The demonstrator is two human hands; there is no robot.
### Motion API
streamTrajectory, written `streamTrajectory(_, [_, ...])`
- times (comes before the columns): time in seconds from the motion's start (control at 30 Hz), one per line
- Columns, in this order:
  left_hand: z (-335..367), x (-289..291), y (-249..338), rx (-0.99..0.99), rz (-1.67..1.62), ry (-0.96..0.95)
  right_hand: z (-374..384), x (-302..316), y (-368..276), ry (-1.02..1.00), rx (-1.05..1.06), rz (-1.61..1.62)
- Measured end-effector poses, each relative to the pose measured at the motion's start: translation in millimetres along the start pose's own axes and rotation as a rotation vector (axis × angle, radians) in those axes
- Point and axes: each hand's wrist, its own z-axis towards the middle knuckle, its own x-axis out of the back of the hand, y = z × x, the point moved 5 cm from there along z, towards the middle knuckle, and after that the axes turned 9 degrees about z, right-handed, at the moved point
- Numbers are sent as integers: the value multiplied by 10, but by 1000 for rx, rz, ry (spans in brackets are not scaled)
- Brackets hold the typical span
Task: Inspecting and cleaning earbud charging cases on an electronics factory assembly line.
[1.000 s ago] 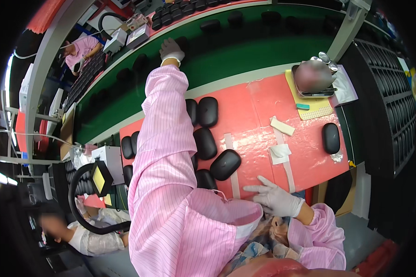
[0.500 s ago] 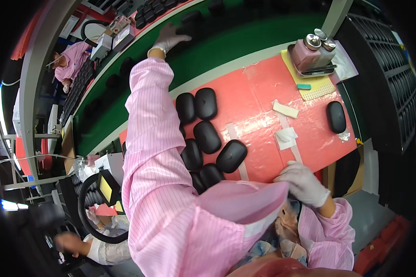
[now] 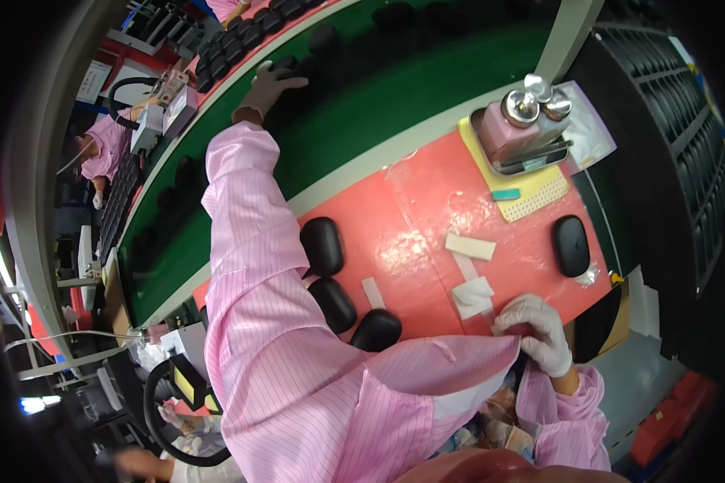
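Note:
My left hand (image 3: 272,87), in a pale glove, reaches far across the green belt (image 3: 362,105). Its thumb and fingers are spread beside a smooth black oval piece (image 3: 284,64); whether they touch it is hard to see. Near the red table's edge, my gloved right hand (image 3: 537,332) has loosely bent fingers, with a gap between thumb and fingers and nothing visible in it. Close to my left sleeve lie black oval pieces: one (image 3: 322,245) farther off, one (image 3: 332,304) partly behind the sleeve, one (image 3: 377,330) nearer. Another black piece (image 3: 570,245) lies at the right.
Pump bottles (image 3: 517,121) stand in a metal tray on a yellow pad (image 3: 532,197) at the back right. A cream strip (image 3: 470,246) and white tape (image 3: 472,297) lie on the red mat (image 3: 362,193). Black racks (image 3: 669,121) rise at right. Other people work at left.
My view has shifted, so the table things sit lower and farther left. My left hand has moved closer to a black piece on the belt. My right hand's fingers are more bent.

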Motion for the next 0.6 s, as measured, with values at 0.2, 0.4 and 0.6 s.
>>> streamTrajectory(0.2, [-275,24,259,111,-95,-8,405,-279,97,-5,175,-120])
streamTrajectory(0.4, [-906,57,525,102,-136,21,514,-460,95,-146,388,-98])
streamTrajectory(0.6, [-2271,341,1846,-221,-120,118,451,-415,151,-129,389,-85])
